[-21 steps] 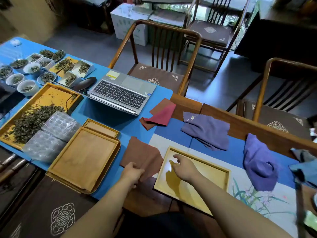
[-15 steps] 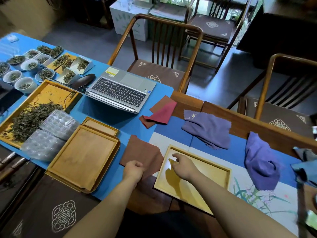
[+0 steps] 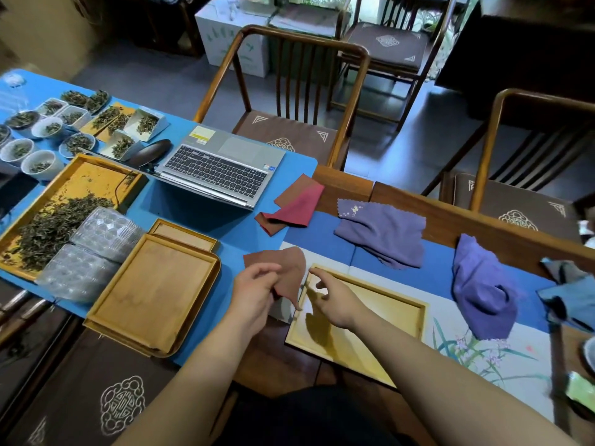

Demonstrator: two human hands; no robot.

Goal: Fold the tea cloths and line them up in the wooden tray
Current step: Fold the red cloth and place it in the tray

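Right now the left hand [image 3: 254, 292] has its fingers [image 3: 273, 275] curled round the near edge of the brown tea cloth [image 3: 288, 275], lifting it so a corner hangs down just beside the empty wooden tray [image 3: 415, 309]. Next to it the right hand [image 3: 335, 300] hovers over the tray's left end, fingers loosely bent and holding nothing. Beyond them on the blue-covered surface [image 3: 199, 217] lie a red-and-brown cloth [image 3: 289, 210], a spread purple cloth [image 3: 383, 233] and a crumpled purple cloth [image 3: 479, 288], all unfolded. To the left sit stacked wooden trays [image 3: 154, 294], a laptop [image 3: 219, 165] and a tray of loose tea leaves [image 3: 51, 220].
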